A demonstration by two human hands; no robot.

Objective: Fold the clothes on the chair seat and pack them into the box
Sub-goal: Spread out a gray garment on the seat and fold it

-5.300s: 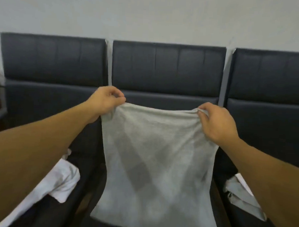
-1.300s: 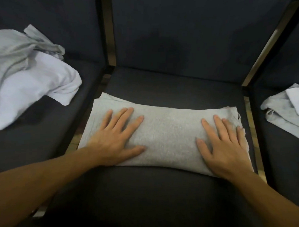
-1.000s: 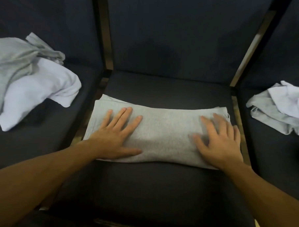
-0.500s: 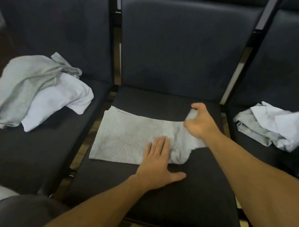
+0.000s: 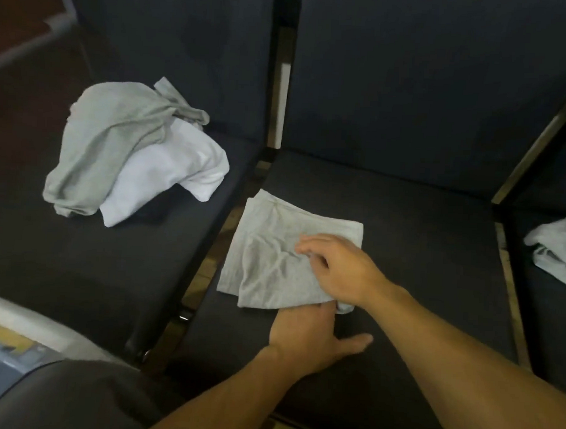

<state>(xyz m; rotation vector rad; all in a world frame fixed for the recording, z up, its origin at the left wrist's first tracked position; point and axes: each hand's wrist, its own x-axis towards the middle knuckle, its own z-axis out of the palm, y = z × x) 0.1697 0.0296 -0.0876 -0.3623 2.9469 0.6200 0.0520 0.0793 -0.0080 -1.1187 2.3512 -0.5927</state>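
At the lower left corner a blurred pale shape with a yellow-and-grey surface [image 5: 7, 341] pokes into view; what it is cannot be told. On the dark, matte seat of the left chair [image 5: 88, 270] lies a rumpled heap — a soft grey garment [image 5: 106, 141] draped over a smoother white garment [image 5: 166, 173], both creased and unfolded. A dark metal frame gap separates that seat from the middle chair seat [image 5: 419, 252], a flat dark fabric pad. On its left half rests the folded grey cloth [image 5: 273, 253], a roughly square, finely knitted piece with wrinkles across the top layer and stacked edges showing at the left and near sides. The left hand [image 5: 305, 335] lies palm down at the cloth's near edge, thumb stretched flat on the seat, its fingertips hidden where the cloth and the other hand cover them. The right hand [image 5: 337, 268] rests on the cloth's right portion, fingers loosely bent over the top layer — whether they pinch it cannot be told. On the right chair, at the frame edge, sits a crumpled pale pile [image 5: 555, 252].
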